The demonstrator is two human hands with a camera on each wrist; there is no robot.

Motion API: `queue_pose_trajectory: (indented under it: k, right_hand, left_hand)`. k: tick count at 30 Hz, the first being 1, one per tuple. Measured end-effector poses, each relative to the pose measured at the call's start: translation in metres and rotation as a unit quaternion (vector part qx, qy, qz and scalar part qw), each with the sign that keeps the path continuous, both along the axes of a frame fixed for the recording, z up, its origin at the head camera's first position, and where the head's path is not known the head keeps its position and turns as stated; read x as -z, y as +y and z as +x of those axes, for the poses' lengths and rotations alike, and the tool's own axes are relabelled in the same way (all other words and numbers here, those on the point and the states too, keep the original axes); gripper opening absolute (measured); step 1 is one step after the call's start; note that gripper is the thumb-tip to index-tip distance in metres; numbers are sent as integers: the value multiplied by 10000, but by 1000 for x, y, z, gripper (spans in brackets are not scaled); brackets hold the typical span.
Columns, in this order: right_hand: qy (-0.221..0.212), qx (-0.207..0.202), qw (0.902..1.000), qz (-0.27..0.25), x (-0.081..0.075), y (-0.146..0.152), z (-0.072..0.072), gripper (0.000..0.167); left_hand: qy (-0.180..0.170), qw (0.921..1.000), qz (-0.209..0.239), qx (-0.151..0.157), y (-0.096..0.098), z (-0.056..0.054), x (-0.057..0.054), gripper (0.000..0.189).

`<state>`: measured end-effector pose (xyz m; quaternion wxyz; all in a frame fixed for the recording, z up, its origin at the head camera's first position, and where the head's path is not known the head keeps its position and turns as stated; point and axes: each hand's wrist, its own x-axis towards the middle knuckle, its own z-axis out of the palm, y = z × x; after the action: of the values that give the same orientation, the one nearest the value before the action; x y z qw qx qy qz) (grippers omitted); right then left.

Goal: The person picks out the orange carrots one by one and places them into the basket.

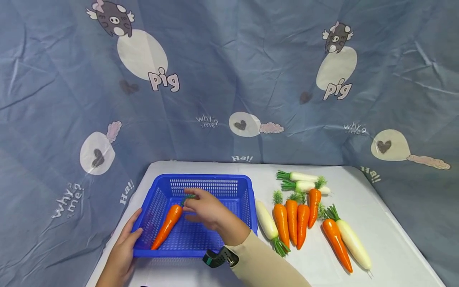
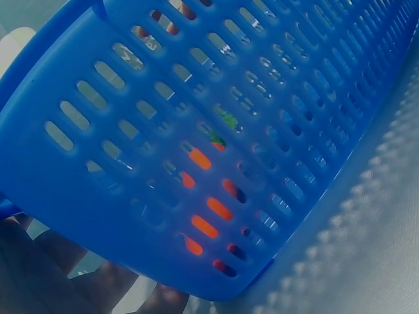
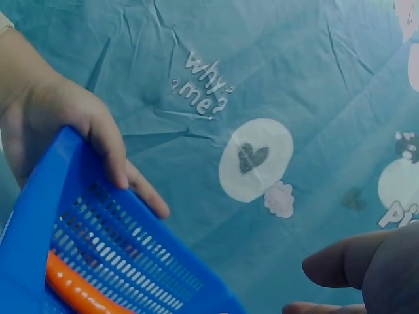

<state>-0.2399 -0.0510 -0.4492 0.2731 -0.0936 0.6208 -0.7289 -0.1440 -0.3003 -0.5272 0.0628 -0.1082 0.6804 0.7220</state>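
A blue plastic basket [image 1: 201, 254] with slotted walls stands on the left of the table. One carrot [image 1: 167, 226] lies slanted inside it, leafy end away from the person; its orange also shows through the slots in the left wrist view. My left hand [image 1: 123, 249] grips the basket's left rim near the front corner, as the right wrist view shows too, with fingers [image 3: 108, 140] over the edge. Over the basket's interior hovers my right hand [image 1: 206, 209], fingers spread loosely beside the carrot's green top, holding nothing. A dark band [image 1: 220, 257] circles that wrist.
Right of the basket lie several carrots [image 1: 303, 223] with leafy tops. White radishes [image 1: 267, 221] lie around them, one close to the basket's right wall, another radish [image 1: 353, 243] farther right. A blue printed cloth [image 1: 215, 79] hangs behind the white table [image 1: 387, 255].
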Motion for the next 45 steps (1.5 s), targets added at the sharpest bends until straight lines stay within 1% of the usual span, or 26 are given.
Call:
queue_pose_trajectory:
  k: [4, 6, 11, 13, 20, 22, 26, 29, 35, 40, 45]
  right_hand:
    - [21, 52, 10000, -13, -1, 10, 1, 49]
    - [48, 66, 10000, 3, -2, 14, 1, 48]
    - [152, 85, 9998, 40, -4, 21, 3, 48]
    - [186, 118, 9998, 33, -5, 24, 6, 47]
    - [156, 202, 9996, -117, -5, 39, 11, 46]
    - [135, 241, 9995, -179, -3, 43, 12, 46]
    - [140, 275, 9992, -273, -1, 50, 13, 47]
    - [171, 317, 9990, -273, 1, 55, 16, 46]
    - [211, 483, 9982, -286, 5, 66, 20, 44]
    - [289, 519, 9977, -331, 7, 76, 19, 41]
    - [467, 489, 9972, -331, 7, 90, 17, 39]
  left_hand:
    - [73, 9999, -56, 79, -1, 0, 3, 58]
    - [190, 9998, -11, 110, -1, 0, 5, 58]
    - [95, 9999, -44, 131, -3, 1, 6, 57]
    - [-4, 9998, -109, 135, -4, 0, 6, 57]
    - [271, 9994, 49, 184, -3, -1, 9, 58]
    - [295, 9994, 73, 190, -3, -2, 10, 58]
    - [260, 9995, 2, 170, -3, -2, 10, 58]
    - [160, 9997, -93, 163, -4, -1, 10, 57]
    - [127, 9998, -31, 171, -4, -1, 8, 57]
    - [-26, 9999, -83, 143, -5, -1, 7, 58]
    - [-9, 9999, -86, 127, -4, -1, 8, 58]
